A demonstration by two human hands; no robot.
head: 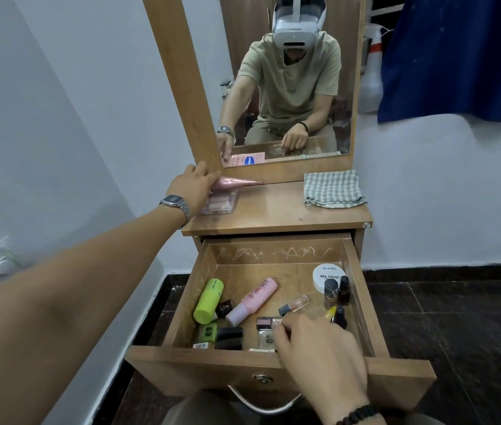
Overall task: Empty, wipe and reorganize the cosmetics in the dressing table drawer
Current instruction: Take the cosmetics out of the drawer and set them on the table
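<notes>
The wooden drawer [273, 368] stands pulled out, with cosmetics lying in it: a lime green bottle [208, 300], a pink bottle [252, 301], a white nail polish jar [326, 276] and several small nail polish bottles. My left hand [195, 187] reaches to the tabletop's back left and holds a pink tube [237, 181] above a clear plastic box [220, 205]. My right hand [316, 351] is inside the drawer at the front, its fingers closed on a small pink nail polish bottle [266, 322].
A folded green checked cloth [333, 188] lies on the tabletop [276, 210] at the back right. The mirror [286, 87] rises behind it. A white wall is at the left, dark floor tiles at the right, a blue curtain [457, 56] at the upper right.
</notes>
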